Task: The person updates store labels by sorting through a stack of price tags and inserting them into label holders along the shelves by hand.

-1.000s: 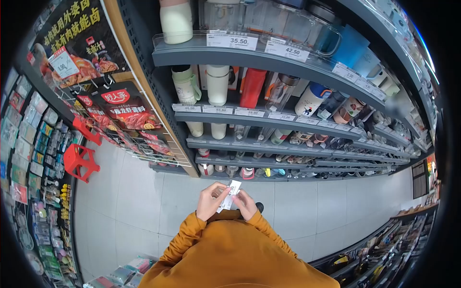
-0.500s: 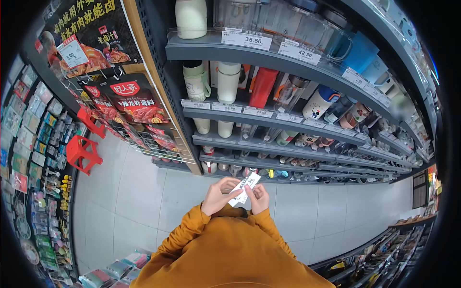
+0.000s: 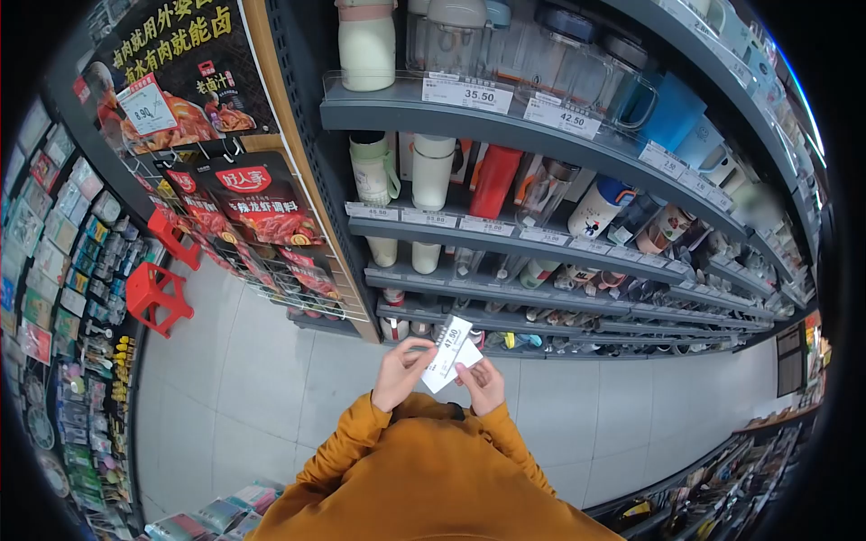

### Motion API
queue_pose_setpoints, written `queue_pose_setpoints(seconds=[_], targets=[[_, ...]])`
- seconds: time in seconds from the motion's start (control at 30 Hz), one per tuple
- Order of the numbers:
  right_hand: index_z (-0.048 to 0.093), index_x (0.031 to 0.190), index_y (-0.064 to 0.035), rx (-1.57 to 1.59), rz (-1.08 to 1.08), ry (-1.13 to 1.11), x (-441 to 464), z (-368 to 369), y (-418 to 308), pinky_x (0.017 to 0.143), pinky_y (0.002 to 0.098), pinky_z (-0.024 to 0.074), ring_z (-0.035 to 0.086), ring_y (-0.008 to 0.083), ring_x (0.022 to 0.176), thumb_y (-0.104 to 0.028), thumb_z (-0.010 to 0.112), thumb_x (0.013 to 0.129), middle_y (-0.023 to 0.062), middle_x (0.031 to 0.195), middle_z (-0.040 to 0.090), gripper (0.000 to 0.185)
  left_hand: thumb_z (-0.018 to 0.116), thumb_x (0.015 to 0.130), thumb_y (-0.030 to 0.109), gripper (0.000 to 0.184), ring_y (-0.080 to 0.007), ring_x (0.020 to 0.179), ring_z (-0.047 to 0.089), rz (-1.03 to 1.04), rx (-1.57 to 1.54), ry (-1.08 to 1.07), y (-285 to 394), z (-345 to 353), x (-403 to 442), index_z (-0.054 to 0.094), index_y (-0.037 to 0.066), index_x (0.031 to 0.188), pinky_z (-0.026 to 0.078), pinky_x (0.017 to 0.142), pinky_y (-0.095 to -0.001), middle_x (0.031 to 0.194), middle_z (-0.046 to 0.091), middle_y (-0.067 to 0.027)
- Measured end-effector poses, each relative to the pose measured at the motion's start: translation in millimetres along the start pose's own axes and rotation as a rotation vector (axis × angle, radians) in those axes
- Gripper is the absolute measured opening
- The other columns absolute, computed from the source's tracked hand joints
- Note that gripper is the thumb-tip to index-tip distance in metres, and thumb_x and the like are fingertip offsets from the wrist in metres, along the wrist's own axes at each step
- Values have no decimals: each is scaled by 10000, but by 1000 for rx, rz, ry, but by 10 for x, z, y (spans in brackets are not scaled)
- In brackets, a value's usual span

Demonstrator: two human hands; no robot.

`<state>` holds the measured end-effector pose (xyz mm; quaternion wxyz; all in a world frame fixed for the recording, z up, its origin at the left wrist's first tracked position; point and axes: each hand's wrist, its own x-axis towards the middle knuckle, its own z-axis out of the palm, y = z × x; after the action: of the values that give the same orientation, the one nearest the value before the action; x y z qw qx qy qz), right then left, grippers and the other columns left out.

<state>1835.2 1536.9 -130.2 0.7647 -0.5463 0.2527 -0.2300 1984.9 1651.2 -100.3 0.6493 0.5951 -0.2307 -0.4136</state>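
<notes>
In front of my chest, my left hand (image 3: 398,375) pinches the left edge of a white price tag (image 3: 445,358) printed with 47.50. My right hand (image 3: 484,386) has its thumb and fingers closed on a white tag (image 3: 468,353) at the right, partly behind the first one. The two overlap, and I cannot tell how many more lie in the stack. Both sleeves are mustard-orange. Beyond my hands stands a grey shelf (image 3: 505,123) with cups and bottles, including a red bottle (image 3: 495,180) and a pale green cup (image 3: 372,171).
Price labels (image 3: 467,95) run along the shelf edges. Red seasoning packets (image 3: 262,203) hang on hooks at the left. A red plastic stool (image 3: 159,295) stands on the tiled floor (image 3: 262,379). Another stocked rack (image 3: 68,298) lines the far left; goods also sit at the lower right.
The tags have turned and fanned apart, so 47.50 now faces me. My left hand has shifted slightly left and down. The shelf sits a little lower in view.
</notes>
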Motion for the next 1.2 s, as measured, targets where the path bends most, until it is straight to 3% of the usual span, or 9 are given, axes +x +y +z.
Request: queue_pose_setpoints(seconds=[0.1,0.2,0.43,0.5,0.63,0.73,0.93,1.07,1.2], targets=[[508,1221,77,-38,-119,44,40,33,-86,888,271,456,587,145,1011,-43,584,926,88,1100,623,327,586,931,61,184,-54,807,588,83,-149,125,3,-52,28,560,-9,1099,461,711,-192,899,686,-59],[560,1117,52,-203,-249,62,271,-101,-277,801,268,480,601,117,893,-71,593,930,74,1022,626,226,582,934,72,192,-59,853,588,74,-151,125,-73,-204,47,559,-6,1108,453,748,-202,930,678,-68],[504,1047,41,-278,-477,-126,962,382,-1865,805,266,497,592,133,977,-19,629,890,79,1015,600,210,593,938,138,202,-84,879,595,43,-77,54,-258,-158,-126,571,14,1096,456,797,-232,938,671,-56],[505,1065,28,-389,-771,-203,1228,632,-2266,821,267,492,580,140,999,-8,636,875,82,1035,590,233,598,935,134,210,-83,884,604,58,-19,0,-294,-74,-198,570,5,1099,463,811,-234,932,676,-57],[539,1141,-25,-445,-1101,-153,1631,1262,-3021,814,276,486,613,171,958,7,633,839,107,1007,605,318,679,881,128,273,-91,936,603,43,-32,-103,-312,112,-355,579,-1,1100,479,831,-247,1011,652,-51],[622,997,-32,-759,-1379,-133,2062,1514,-3362,771,315,489,635,279,837,-56,643,817,129,914,639,183,691,875,165,281,-111,944,606,21,37,-118,-319,160,-447,596,4,1085,479,840,-254,1038,638,-51],[621,990,-28,-974,-1242,-174,2480,1754,-3406,621,312,484,625,229,648,-100,630,843,93,881,696,163,685,878,169,272,-109,926,599,34,74,-69,-383,19,-559,605,13,1086,480,821,-257,1039,638,-36],[616,1055,-17,-1001,-1024,-307,2416,1774,-3451,658,222,462,574,58,720,-97,615,879,72,911,687,193,679,883,165,276,-103,893,600,47,46,-4,-463,-54,-627,602,8,1096,483,793,-253,1031,645,-42],[616,1068,-14,-985,-1025,-376,2496,1768,-3457,677,233,475,587,78,739,-81,598,889,87,953,680,192,669,890,154,264,-93,872,595,54,18,3,-522,-44,-643,603,4,1097,483,782,-246,1031,650,-47]])
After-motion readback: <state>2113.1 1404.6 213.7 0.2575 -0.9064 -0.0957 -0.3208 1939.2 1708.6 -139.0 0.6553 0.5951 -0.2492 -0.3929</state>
